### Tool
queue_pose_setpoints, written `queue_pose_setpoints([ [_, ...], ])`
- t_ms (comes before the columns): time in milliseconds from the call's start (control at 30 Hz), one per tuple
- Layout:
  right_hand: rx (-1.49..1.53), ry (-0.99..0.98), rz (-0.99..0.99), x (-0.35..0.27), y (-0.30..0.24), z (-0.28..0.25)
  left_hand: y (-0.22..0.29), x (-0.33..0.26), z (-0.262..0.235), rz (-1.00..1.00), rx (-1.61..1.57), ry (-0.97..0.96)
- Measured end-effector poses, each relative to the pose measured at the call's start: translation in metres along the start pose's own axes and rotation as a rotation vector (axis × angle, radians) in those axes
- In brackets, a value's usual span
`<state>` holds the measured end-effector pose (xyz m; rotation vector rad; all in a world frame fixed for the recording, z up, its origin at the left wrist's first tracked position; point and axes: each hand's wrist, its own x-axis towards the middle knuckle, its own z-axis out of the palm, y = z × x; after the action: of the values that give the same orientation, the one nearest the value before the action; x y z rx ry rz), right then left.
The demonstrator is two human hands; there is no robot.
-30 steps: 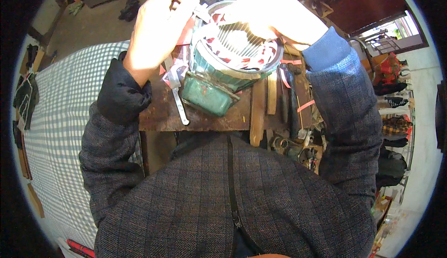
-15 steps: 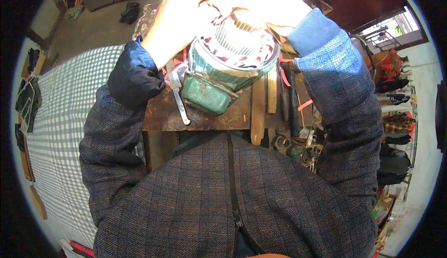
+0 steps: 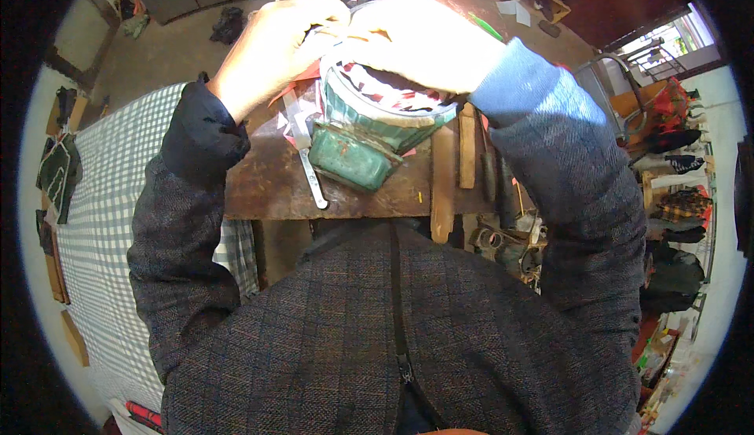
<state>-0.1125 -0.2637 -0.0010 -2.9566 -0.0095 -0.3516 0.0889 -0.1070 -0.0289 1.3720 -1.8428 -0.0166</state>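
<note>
A round green metal motor housing (image 3: 369,132) with red and white pieces around its open top stands on a worn wooden bench (image 3: 267,179). My left hand (image 3: 271,46) is curled at the housing's upper left rim, fingers closed on something small there that I cannot make out. My right hand (image 3: 428,42) lies palm down over the top of the housing, covering most of its opening. Both hands touch near the far rim.
A flat metal wrench (image 3: 308,160) lies on the bench left of the housing. Wooden-handled tools (image 3: 465,148) lie to the right. A checked cloth (image 3: 102,223) covers the surface at my left. Cluttered shelves (image 3: 675,168) stand at the right.
My left hand has moved right and down onto the housing's rim. My right hand has spread over the top, hiding the inside that showed before.
</note>
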Motion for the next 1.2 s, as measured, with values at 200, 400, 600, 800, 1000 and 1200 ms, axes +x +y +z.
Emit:
queue_pose_setpoints([
  [200,0.095,0.150,0.014,-0.020,0.004,0.012,0.000,-0.005,-0.009,-0.316,-0.306,-0.161],
  [400,0.005,0.095,-0.044,-0.022,0.026,0.023,-0.008,-0.005,-0.035,-0.410,-0.282,-0.475],
  [600,0.146,0.150,-0.015,-0.020,0.025,0.024,0.034,-0.005,-0.030,-0.448,-0.686,-0.097],
  [800,0.246,0.222,0.123,-0.025,0.017,0.027,0.071,0.049,-0.033,-0.100,-1.017,0.037],
  [1000,0.459,0.150,0.081,-0.025,0.030,-0.012,0.089,0.065,-0.045,-0.416,-0.934,0.305],
  [1200,1.709,-0.117,0.582,-0.029,0.029,-0.027,0.117,0.092,-0.046,-0.132,-0.878,-0.193],
])
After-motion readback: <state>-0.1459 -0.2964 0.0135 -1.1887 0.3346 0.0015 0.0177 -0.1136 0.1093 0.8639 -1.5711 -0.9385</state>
